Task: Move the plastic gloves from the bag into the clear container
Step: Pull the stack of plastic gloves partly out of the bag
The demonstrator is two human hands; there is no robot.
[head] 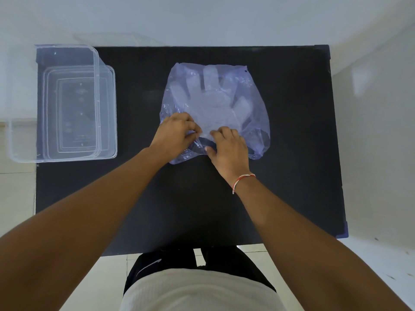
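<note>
A thin bluish plastic bag [251, 97] lies flat in the middle of the black table [179, 209]. Through it I see a stack of clear plastic gloves [215, 102], fingers pointing away from me. My left hand [175, 135] pinches the bag's near edge on the left side. Beside it, my right hand [229, 151] grips the same near edge, fingers curled over the plastic. The clear container [56, 63] stands at the table's far left corner, open and with nothing in it.
The container's clear lid [107, 113] lies flat partly under it, to its right. The table's left edge runs under the container, which overhangs it. White walls surround the table; pale floor tiles show at the near edge.
</note>
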